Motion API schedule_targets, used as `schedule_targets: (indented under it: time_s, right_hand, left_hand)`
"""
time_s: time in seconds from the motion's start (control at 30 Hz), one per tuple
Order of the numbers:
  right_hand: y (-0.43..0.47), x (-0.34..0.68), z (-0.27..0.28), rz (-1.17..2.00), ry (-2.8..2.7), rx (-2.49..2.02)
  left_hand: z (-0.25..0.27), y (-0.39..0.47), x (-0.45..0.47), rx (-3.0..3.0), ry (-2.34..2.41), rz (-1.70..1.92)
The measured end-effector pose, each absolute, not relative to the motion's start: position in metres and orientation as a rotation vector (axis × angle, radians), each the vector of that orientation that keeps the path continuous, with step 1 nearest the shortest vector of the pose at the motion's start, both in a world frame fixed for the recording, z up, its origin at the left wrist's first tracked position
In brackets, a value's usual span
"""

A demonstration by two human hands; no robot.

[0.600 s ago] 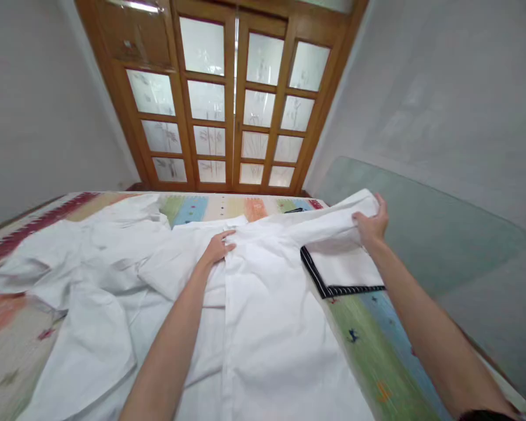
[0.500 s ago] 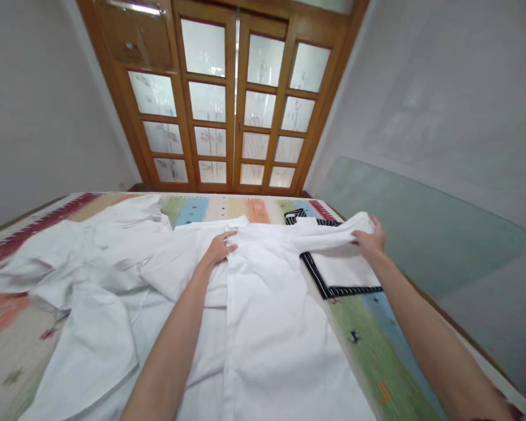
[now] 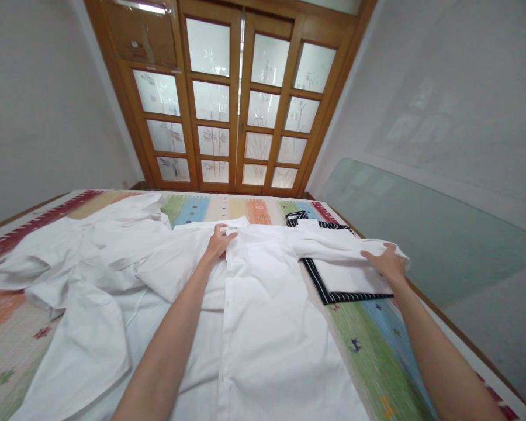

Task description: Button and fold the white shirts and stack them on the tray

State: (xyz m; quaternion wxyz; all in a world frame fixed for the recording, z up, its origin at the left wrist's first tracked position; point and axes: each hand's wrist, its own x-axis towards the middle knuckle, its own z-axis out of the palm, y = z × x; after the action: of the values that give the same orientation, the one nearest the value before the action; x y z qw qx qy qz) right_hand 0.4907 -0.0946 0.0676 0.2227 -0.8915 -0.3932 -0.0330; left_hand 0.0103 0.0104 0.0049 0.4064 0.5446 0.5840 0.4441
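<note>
A white button shirt lies spread out in front of me, its collar end away from me. My left hand is at the upper front edge near the collar, its thumb and fingers closed on the fabric. Out to the right, my right hand grips the far part of the sleeve, with thumb and fingers bent over the cloth. Under that sleeve is a folded white piece with a black-and-white striped cloth showing along its edges.
More white garments lie rumpled on the left. Beneath everything is a patterned, multicoloured cover. A grey wall with a pale green panel rises at the right; wooden glazed doors stand beyond.
My right hand has moved right and toward me, drawing the sleeve out lower over the striped cloth. My left hand stays near the collar, its fingers slightly shifted.
</note>
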Motion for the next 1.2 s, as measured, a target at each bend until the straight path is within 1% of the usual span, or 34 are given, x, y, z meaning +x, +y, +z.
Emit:
schedule_targets:
  time_s: [0.13,0.23,0.3,0.4,0.57,0.67,0.77,0.87,0.93,1.07,1.2]
  right_hand:
    - [-0.103,0.487,0.075,-0.083,-1.192,-2.694]
    - [-0.102,0.474,0.082,-0.290,-1.310,-2.760]
    - [-0.096,0.457,0.085,-0.390,-1.427,-2.702]
    - [-0.084,0.418,0.084,-0.356,-1.752,-2.403]
    - [-0.073,0.331,0.059,-0.104,-2.278,-1.533]
    - [-0.076,0.289,0.040,0.117,-2.483,-1.332]
    - [-0.082,0.271,0.025,0.294,-2.624,-1.367]
    - [-0.088,0.273,0.015,0.391,-2.664,-1.462]
    - [-0.093,0.279,0.009,0.385,-2.639,-1.510]
    - [-0.105,0.284,0.001,0.301,-2.576,-1.517]
    - [-0.103,0.282,0.010,0.256,-2.583,-1.481]
  left_hand:
    - [0.011,0.027,0.008,1.472,1.745,1.051]
    - [0.019,0.042,0.006,1.593,1.835,0.983]
    - [0.025,0.052,0.007,1.720,1.789,0.910]
    - [0.033,0.067,0.014,1.865,1.654,0.846]
    - [0.039,0.087,0.034,1.868,1.612,0.953]
    - [0.037,0.095,0.045,1.839,1.603,1.043]
    - [0.033,0.103,0.051,1.793,1.605,1.111]
    - [0.029,0.110,0.053,1.704,1.573,1.218]
    - [0.027,0.112,0.053,1.662,1.593,1.211]
    - [0.023,0.116,0.046,1.585,1.774,1.033]
    - [0.024,0.117,0.035,1.582,1.890,0.944]
